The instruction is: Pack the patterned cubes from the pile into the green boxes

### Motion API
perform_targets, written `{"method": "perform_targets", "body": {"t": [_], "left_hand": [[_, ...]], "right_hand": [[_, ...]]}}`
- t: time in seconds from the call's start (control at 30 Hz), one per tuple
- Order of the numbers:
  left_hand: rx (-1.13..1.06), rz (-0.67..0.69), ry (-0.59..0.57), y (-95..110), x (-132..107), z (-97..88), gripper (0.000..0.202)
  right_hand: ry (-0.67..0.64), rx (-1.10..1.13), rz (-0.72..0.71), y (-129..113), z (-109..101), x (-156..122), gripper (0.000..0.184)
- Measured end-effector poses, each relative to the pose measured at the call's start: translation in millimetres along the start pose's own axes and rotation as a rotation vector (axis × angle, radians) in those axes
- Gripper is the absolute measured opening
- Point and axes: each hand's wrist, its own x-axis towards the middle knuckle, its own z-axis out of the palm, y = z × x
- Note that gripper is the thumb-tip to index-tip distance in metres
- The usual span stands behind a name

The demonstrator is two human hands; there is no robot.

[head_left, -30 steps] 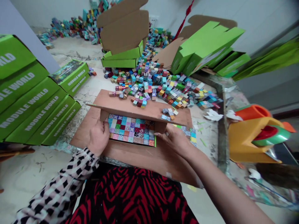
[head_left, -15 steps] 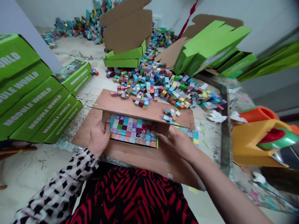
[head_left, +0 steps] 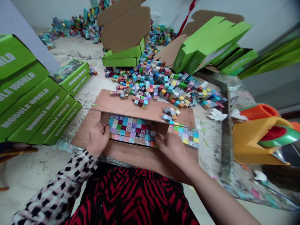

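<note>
Cardboard box [head_left: 105, 137] of cubes [head_left: 132, 130]; left hand [head_left: 96, 139], right hand [head_left: 171, 150] touching it.

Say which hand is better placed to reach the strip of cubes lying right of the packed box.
Probably the right hand: it rests right beside the strip of cubes, whereas the left hand sits on the far side of the packed cubes.
</note>
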Motion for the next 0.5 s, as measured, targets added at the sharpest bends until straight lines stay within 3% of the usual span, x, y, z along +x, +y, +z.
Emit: {"method": "perform_targets", "body": {"t": [0.2,0.37,0.5], "left_hand": [[-0.004,-0.003,-0.015,-2.4,0.6,1.6,0.025],[-0.056,-0.018,-0.040,-5.6,-0.1,2.1,0.026],[-0.249,-0.064,-0.056,-6.8,-0.3,-0.1,0.019]], "right_hand": [[0.035,-0.020,0.032,0.3,1.7,0.8,0.002],[0.049,0.027,-0.038,2.3,1.2,1.7,0.005],[0.056,0.104,-0.052,3.3,1.8,0.4,0.027]]}}
